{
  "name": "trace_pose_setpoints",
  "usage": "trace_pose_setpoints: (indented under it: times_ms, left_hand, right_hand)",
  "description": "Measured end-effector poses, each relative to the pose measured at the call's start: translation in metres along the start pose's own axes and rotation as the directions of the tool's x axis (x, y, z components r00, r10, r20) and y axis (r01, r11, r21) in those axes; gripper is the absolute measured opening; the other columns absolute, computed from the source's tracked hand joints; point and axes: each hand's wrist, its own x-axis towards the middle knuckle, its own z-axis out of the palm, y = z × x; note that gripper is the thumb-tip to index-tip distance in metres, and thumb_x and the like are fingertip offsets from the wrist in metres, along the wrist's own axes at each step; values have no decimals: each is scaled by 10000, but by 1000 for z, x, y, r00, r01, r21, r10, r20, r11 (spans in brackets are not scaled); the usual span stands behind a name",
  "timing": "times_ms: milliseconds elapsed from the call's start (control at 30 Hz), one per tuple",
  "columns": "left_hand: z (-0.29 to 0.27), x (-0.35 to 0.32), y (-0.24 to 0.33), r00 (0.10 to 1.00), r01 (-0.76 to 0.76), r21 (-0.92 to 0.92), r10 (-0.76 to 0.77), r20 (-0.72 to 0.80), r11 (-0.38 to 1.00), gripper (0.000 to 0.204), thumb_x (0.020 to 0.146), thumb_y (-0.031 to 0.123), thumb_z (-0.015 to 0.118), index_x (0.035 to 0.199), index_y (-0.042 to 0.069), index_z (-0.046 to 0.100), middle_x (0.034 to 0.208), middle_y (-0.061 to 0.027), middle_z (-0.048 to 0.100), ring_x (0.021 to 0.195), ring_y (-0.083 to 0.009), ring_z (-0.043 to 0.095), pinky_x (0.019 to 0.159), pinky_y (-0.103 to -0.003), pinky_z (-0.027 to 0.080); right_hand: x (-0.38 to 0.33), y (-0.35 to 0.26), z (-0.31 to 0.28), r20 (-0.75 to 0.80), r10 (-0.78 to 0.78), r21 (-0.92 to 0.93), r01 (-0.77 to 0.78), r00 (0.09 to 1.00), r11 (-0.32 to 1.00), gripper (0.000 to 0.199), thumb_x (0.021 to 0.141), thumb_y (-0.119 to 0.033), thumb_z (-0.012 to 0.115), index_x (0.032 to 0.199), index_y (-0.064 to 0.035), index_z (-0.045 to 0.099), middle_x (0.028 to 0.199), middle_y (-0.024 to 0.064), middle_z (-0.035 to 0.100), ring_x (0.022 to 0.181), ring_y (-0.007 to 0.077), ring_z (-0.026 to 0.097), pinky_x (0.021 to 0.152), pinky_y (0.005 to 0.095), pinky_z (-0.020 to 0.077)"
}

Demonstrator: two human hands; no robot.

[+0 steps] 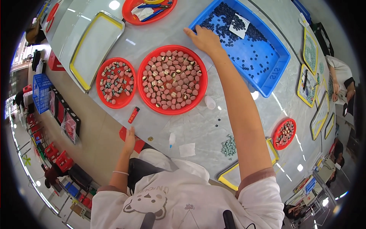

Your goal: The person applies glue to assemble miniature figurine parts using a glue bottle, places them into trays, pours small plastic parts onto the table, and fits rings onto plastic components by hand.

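Left hand (129,140): fingertips lie over the edge of the tabletop (190,126) on a red flat object (136,144); most of that object is covered, kind not discernible.
Right hand (203,38): fingertips at the rim of the blue tray (271,74); contact with any dark bead cannot be told.
Dark beads (228,19) in the blue tray: too small to make out shape.
Pieces in the large red dish (172,79): small, detail unclear.
Upper red dish (149,10): cut off by the top edge.
Yellow-rimmed tray (232,176): partly hidden behind the right arm.
Grey-green heap (228,147): pieces too small to identify.
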Motion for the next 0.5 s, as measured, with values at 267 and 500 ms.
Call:
trace_pose_setpoints:
  times_ms: [267,500]
  left_hand:
    - [4,-3,2,1000,-3,-2,3,-22,1000,499,902,423,353,1230,48,322,1167,-106,459,1003,-219,512,795,-365,462]
    - [5,1,-7,999,-31,40,32,-41,999,453,912,396,334,1229,73,322,908,-41,488,711,-90,455,612,-254,449]
  right_hand:
    - [17,35,-3,141,73,421,-126,987,898,516,849,-458,413,1018,4,571,843,141,616,790,242,572,738,349,426]
    - [-18,68,-55,298,300,819,-404,906,407,330,820,-331,559,658,-62,457,545,-23,383,424,42,276,370,192,181]
